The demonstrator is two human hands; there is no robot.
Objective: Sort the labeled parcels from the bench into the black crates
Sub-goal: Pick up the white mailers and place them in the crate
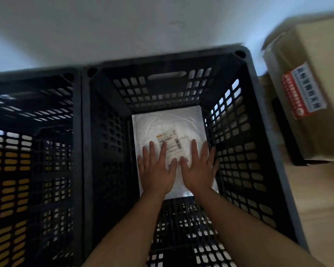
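Both forearms reaching down into right black crate (258, 105). Left: second black crate (46, 112), no parcel visible inside. Left hand (155, 170), right hand (198, 169): each grip flat, fingers straight, on white labeled parcel (168, 120). Parcel on crate floor, long axis running away, both hands equally near. Right: cardboard box (316, 83).

We were in what looked like a parcel sorting or storage room. Two black slatted crates (81, 132) stood side by side against a plain white wall (123, 26); right of them, a taped cardboard carton (316, 74) sat above a wooden floor (316, 199).
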